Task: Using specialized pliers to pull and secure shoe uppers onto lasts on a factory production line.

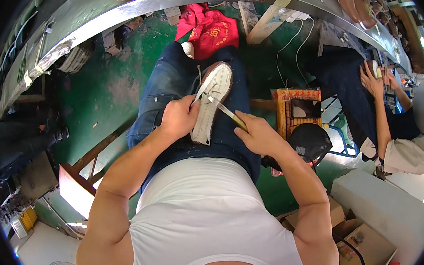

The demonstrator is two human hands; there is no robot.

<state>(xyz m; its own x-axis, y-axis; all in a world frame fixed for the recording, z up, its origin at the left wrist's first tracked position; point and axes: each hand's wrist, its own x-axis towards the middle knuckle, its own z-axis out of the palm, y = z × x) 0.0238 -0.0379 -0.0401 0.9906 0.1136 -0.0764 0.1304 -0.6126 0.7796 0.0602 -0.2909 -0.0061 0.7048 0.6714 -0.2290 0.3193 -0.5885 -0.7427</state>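
Observation:
A cream shoe (220, 78) with a brown stitched edge lies lengthwise across my lap, its toe pointing away from me. Against its left side, my left hand (179, 115) is closed, thumb and fingers pinching a pale lace that runs up to the lacing area. My right hand (259, 133) is wrapped round the yellow-green handle of a slim hand tool (226, 110). The tool's narrow metal end reaches the laces at the middle of the shoe. Whether its tip is under a lace or only touching it, I cannot tell.
A metal-edged workbench (147, 5) curves across the far side. Red cloth (210, 30) lies beyond my knees. To the right are a woven-topped stool (283, 110) with a phone (306, 109), a black bag (308, 142) and a co-worker (409, 153) handling a shoe. Cardboard boxes (369, 249) stand lower right.

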